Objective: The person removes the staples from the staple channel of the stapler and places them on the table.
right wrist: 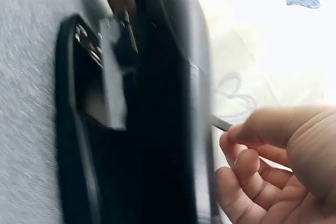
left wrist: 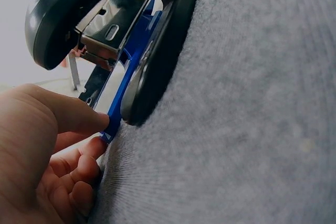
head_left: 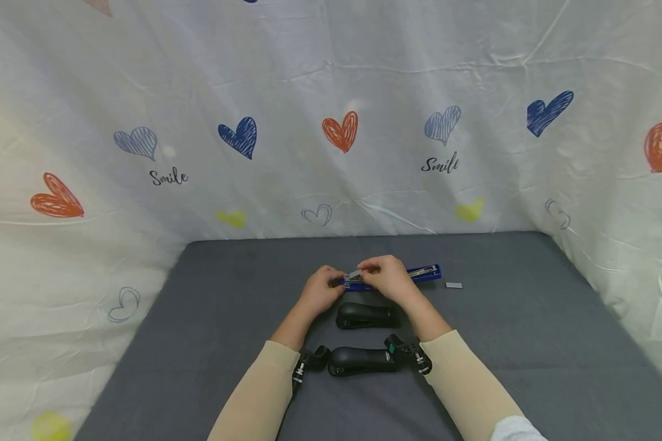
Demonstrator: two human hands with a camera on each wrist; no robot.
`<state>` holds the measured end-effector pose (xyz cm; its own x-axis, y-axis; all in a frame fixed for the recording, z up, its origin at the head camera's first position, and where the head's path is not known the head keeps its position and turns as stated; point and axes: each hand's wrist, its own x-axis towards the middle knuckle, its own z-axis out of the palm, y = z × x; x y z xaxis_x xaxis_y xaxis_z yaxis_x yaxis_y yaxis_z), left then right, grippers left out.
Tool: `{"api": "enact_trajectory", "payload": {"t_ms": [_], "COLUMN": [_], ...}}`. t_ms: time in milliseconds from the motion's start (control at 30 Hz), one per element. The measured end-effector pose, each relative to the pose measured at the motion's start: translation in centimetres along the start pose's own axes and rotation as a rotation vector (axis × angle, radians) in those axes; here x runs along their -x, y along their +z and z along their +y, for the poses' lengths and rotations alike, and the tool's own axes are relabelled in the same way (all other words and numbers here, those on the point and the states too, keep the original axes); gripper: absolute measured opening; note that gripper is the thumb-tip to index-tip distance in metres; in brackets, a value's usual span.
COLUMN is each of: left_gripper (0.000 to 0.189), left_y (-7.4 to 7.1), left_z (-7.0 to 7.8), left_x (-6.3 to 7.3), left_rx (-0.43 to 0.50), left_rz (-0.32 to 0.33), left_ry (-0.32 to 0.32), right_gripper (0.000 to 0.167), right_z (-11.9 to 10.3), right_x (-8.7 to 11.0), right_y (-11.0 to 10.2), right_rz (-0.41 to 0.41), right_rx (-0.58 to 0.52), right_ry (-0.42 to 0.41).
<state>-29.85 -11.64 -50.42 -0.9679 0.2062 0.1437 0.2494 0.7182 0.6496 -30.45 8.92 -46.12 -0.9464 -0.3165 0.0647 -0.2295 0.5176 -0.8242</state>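
Dk grey worktop, fabric-covered, rounded far corners. White sheet behind it & along both sides, w/ creases & soft folds. Printed on it: red hearts, navy hearts, lt-blue hearts, yellow hearts, thin outline hearts. Blk "Smile" lettering x2, each below a lt-blue one. Light's soft, warmer at far L; R wrist view v. bright in bkgd.

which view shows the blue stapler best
The head view: it shows the blue stapler on both sides of the right hand, which covers its middle. The left wrist view shows just a blue part behind a black stapler. In the right wrist view, I see none of it.
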Motion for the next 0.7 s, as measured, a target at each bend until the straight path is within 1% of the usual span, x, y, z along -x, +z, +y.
{"api": "enact_trajectory", "payload": {"t_ms": [267, 400, 500, 700], "left_gripper": [0.029, 0.029, 0.029, 0.029], "left_y": [0.0, 0.0, 0.0, 0.2], "left_z": [0.2, 0.3, 0.3, -0.1], "left_x": [0.0, 0.0, 0.0, -0.1], "left_rx": [0.003, -0.006, -0.006, -0.011], "left_rz": [0.015, 0.012, 0.005, 0.009], "left_ry": [0.001, -0.005, -0.013, 0.007], "right_gripper": [0.024, 0.023, 0.022, 0.023], "right_z": [-1.0, -1.3, -1.4, -0.9], "right_x": [0.9, 1.6, 2.1, 3.1], "right_y": [-2.9, -4.5, -5.6, -7.6], "right_rz": [-0.021, -0.017, -0.008, 0.014], "right_rx": [0.005, 0.015, 0.027, 0.027], "right_ry": [-0.011, 0.001, 0.010, 0.014]}}
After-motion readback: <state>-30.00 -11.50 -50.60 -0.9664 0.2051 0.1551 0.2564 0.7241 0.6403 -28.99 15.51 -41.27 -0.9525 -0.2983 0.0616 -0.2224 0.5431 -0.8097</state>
